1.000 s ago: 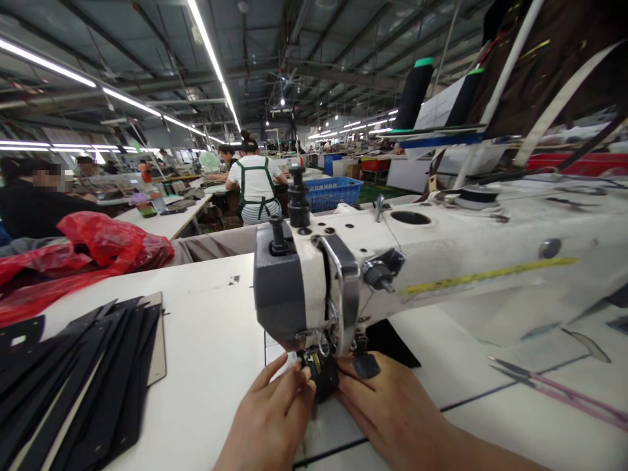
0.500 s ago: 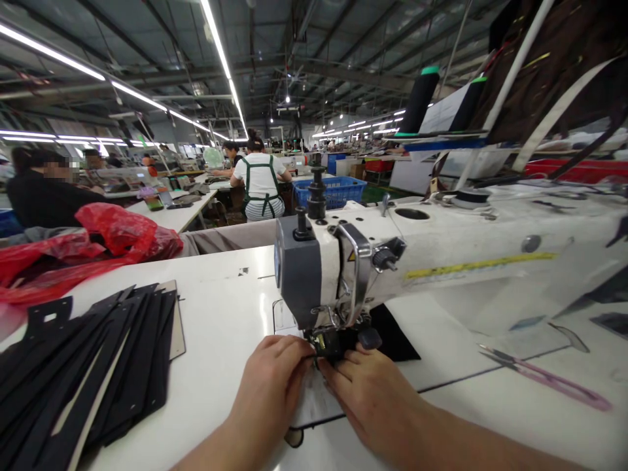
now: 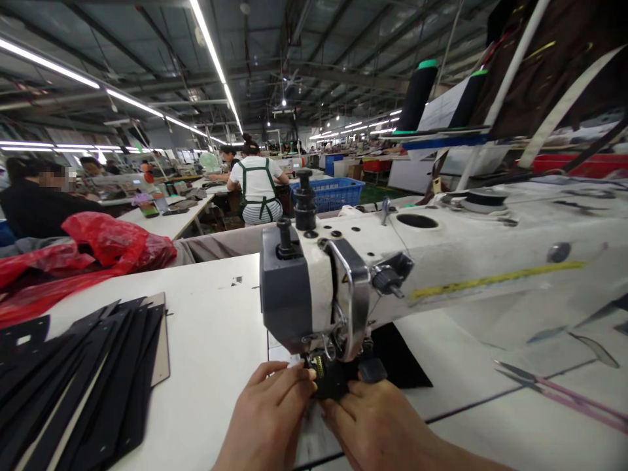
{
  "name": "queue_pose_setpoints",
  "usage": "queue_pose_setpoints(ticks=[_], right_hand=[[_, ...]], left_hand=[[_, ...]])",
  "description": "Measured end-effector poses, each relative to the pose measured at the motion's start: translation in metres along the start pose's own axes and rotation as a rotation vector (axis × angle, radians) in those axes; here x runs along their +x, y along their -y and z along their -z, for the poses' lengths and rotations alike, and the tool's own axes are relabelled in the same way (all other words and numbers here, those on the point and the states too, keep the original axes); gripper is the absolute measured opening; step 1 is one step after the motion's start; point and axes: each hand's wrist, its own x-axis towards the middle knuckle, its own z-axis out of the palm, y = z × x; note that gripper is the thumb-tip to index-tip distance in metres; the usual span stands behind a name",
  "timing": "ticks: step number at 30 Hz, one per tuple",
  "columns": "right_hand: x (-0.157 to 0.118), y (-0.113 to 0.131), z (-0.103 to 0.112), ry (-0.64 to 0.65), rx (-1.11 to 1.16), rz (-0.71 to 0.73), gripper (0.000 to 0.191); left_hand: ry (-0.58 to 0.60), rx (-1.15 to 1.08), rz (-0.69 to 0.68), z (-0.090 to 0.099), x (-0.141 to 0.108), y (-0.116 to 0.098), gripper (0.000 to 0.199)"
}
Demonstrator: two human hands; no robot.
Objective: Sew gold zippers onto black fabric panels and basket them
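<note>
Workshop: a long hall under a dark metal ceiling with bright strip lights; a white tabletop fills the lower frame.
Far left: a co-worker in black sits behind crumpled red plastic; at lower left, flat black strips lie fanned and overlapping.
Upper centre-left: a person in a white top with green straps, back turned, beside a blue basket.
Left hand: lower centre, fingers bent and close together, tips on the black piece's left edge; whether they pinch or press, I cannot tell.
Black piece: lower centre, under the sewing machine's head, between the hands.
Right hand: fingers curled, tips at the piece's lower right edge; its thumb is hidden, so a pinch cannot be confirmed.
Right: pink-handled snips lie on the tabletop; above, dark thread cones stand on a rack.
</note>
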Motion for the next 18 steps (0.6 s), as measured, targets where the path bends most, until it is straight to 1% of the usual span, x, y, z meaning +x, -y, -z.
queue_pose_setpoints(ticks=[6, 8, 12, 18], right_hand=[[0.0007, -0.0012, 0.0018, -0.044, 0.001, 0.012, 0.022], [0.0015, -0.0009, 0.0023, -0.028, -0.006, 0.004, 0.021], [0.0027, 0.0003, 0.0025, 0.047, 0.001, -0.002, 0.019], [0.0023, 0.0012, -0.0032, 0.043, -0.024, 0.002, 0.017]], left_hand=[[0.048, 0.025, -0.003, 0.0017, -0.0003, -0.0028, 0.021], [0.053, 0.029, 0.016, 0.0021, -0.0002, -0.0038, 0.021], [0.058, 0.028, 0.042, 0.0025, -0.0002, -0.0055, 0.023], [0.063, 0.057, 0.002, 0.0033, 0.0013, -0.0024, 0.021]])
